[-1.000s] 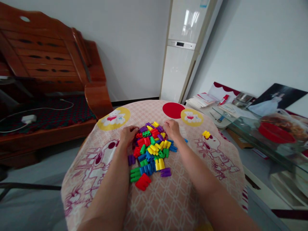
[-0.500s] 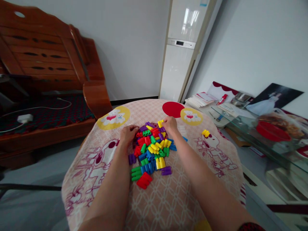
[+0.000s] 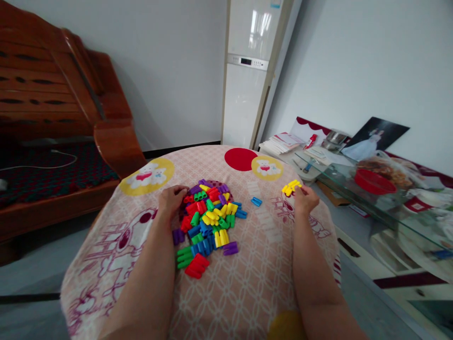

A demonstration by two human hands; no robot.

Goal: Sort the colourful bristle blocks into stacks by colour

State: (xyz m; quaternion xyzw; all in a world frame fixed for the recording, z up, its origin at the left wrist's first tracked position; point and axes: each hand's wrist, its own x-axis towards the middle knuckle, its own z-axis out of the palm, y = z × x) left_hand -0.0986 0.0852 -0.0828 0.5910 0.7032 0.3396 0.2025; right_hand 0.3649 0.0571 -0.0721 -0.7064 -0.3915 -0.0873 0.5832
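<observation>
From here I see the right hand (image 3: 307, 200) out at the table's right side, fingertips closed around yellow blocks (image 3: 291, 187); I can't tell whether it grips one or more. The left hand (image 3: 172, 202), fingers curled with thumb and forefinger close together, sits at the left edge of the colourful block pile (image 3: 208, 219); whether it pinches anything, I can't tell. A lone blue block (image 3: 256, 202) lies between the pile and the right hand.

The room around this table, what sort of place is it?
Probably a living room in a home: there's a carved wooden bench with a patterned cushion, a tall white air conditioner by the wall, and a cartoon-print tablecloth under colourful toy blocks.
</observation>
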